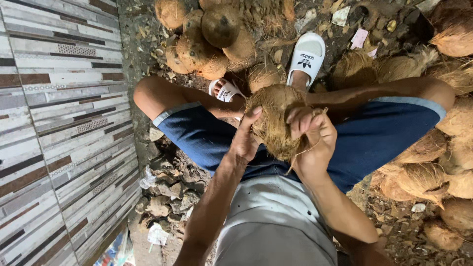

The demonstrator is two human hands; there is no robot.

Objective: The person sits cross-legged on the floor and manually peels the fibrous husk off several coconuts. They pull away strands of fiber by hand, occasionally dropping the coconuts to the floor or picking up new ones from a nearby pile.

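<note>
A brown fibrous coconut (275, 118) is held between my knees, above my blue shorts. My left hand (245, 139) grips its left side, thumb and fingers pressed on the husk. My right hand (311, 138) clutches its right side with fingers curled into loose fibres that hang down from it. My feet in white slides (306, 55) rest on the dirt beyond the coconut.
A heap of husked coconuts (207, 37) lies ahead by my feet, and more coconuts (443, 157) are piled on the right. A tiled wall (59, 123) runs along the left. Broken stones and litter (170, 192) lie beside my left thigh.
</note>
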